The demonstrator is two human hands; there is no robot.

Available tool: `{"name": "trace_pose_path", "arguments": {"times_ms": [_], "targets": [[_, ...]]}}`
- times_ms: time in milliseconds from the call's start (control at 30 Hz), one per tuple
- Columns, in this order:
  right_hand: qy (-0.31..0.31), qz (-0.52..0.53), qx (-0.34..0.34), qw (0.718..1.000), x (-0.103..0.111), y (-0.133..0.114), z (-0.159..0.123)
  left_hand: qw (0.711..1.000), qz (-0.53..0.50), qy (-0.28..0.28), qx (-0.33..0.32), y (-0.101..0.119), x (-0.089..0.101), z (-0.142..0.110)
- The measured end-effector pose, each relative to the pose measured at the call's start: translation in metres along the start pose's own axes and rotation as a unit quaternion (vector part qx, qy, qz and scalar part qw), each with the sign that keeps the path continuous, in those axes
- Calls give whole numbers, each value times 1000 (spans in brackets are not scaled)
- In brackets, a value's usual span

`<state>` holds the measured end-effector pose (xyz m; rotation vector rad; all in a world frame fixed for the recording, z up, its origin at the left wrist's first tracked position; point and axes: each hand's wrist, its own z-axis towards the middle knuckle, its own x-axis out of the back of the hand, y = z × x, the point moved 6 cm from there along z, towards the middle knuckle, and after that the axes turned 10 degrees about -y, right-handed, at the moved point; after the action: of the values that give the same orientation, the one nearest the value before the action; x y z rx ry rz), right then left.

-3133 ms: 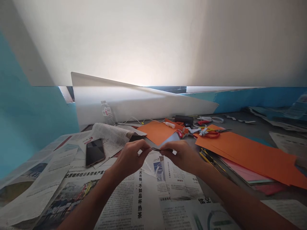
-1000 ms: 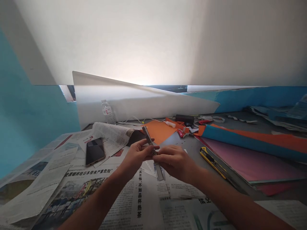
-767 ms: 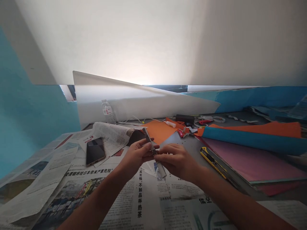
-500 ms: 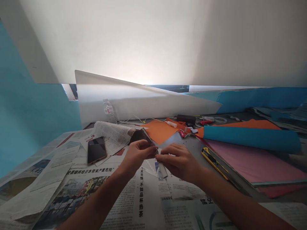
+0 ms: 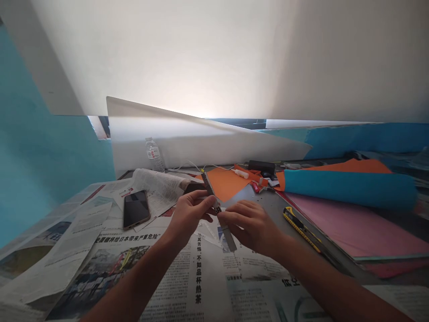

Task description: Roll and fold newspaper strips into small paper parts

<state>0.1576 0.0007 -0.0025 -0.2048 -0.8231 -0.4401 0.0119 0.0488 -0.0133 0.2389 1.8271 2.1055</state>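
A narrow folded strip of newspaper (image 5: 229, 239) slants between my two hands, its far end dark and its near end pale grey. My left hand (image 5: 192, 212) pinches it around the middle, thumb on top. On the other side, my right hand (image 5: 248, 223) has its fingertips closed on the strip, just below the left thumb; some of those fingers are hidden. Beneath both hands lie spread newspaper sheets (image 5: 177, 277) with printed text and photos. A clear, pale set square or similar flat piece (image 5: 209, 232) lies under the strip.
Left of my hands lies a phone (image 5: 136, 209); a water bottle (image 5: 153, 154) stands behind it. To the right are a yellow utility knife (image 5: 301, 228), pink paper (image 5: 351, 223) and a blue roll (image 5: 348, 190). Orange paper (image 5: 224, 181) and a glue bottle (image 5: 240, 173) lie behind.
The strip has turned in my fingers, showing a different, greyer face near its lower end. My left thumb and fingers have shifted slightly along it; the right hand stays close by.
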Motion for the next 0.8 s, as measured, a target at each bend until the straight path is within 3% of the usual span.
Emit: {"name": "trace_pose_path", "arguments": {"times_ms": [267, 433, 567, 800], "targets": [[13, -29, -44, 999, -2, 9, -5, 999, 36, 7, 25, 3, -7, -3], [7, 12, -52, 999, 2, 7, -2, 998, 59, 8, 19, 6, -10, -4], [18, 5, -39, 999, 5, 6, -1, 998, 54, 4, 23, 5, -11, -5], [67, -36, 2, 997, 11, -4, -2, 997, 23, -52, 51, -6, -16, -3]]}}
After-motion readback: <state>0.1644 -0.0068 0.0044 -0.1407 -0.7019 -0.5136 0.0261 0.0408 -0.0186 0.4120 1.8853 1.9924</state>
